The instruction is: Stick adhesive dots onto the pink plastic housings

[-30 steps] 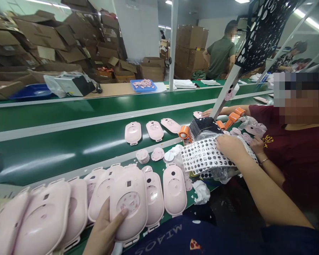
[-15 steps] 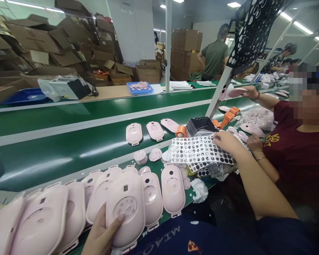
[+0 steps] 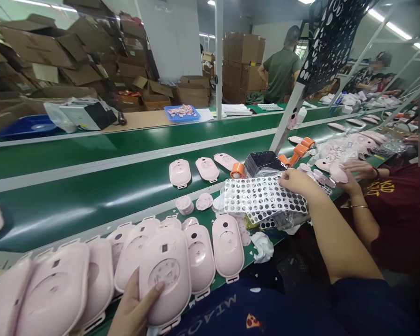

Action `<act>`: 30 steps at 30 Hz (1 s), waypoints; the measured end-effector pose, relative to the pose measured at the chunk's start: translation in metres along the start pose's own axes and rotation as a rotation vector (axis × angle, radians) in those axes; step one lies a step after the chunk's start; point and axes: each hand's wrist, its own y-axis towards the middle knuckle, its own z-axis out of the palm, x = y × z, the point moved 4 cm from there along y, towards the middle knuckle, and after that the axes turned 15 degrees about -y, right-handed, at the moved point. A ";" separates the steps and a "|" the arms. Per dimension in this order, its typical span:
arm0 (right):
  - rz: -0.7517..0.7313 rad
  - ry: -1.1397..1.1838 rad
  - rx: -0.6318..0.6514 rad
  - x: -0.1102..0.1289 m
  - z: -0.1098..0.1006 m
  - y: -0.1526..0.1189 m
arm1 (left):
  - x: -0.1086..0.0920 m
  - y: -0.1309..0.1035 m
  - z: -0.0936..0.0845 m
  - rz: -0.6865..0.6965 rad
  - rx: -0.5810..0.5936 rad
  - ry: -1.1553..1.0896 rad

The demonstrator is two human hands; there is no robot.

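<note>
A pink oval plastic cover (image 3: 165, 280) is gripped in my left hand (image 3: 140, 303), thumb on its round recess. My right hand (image 3: 294, 183) pinches the upper edge of a white sheet of round black stickers (image 3: 262, 196), which lies over more sheets and clear plastic. Two more pink covers (image 3: 227, 245) stand just right of the held one, and several lean in a row (image 3: 52, 289) to its left. Round pink discs (image 3: 185, 205) lie behind them, and a crumpled white paper (image 3: 262, 247) is below the sheets.
Several pink covers (image 3: 179, 173) lie on the green conveyor (image 3: 91, 200). Orange tape rolls (image 3: 238, 171) and a black stack (image 3: 264, 163) sit behind the stickers. At right, a person in a maroon shirt (image 3: 402, 205) handles a pink piece. A slanted post (image 3: 287, 123) rises behind.
The covers on the conveyor have shifted slightly right. The neighbouring person has leaned right and brought both hands down to a pink piece. My hands keep nearly the same hold.
</note>
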 end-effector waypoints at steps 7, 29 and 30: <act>0.028 -0.108 0.142 0.013 -0.011 0.012 | -0.004 -0.006 0.009 -0.001 0.024 -0.012; 0.020 0.020 0.010 0.006 -0.010 -0.005 | -0.002 -0.005 0.007 -0.033 0.056 0.012; 0.025 0.046 -0.031 0.003 -0.010 -0.010 | -0.004 -0.006 0.008 -0.016 0.058 0.002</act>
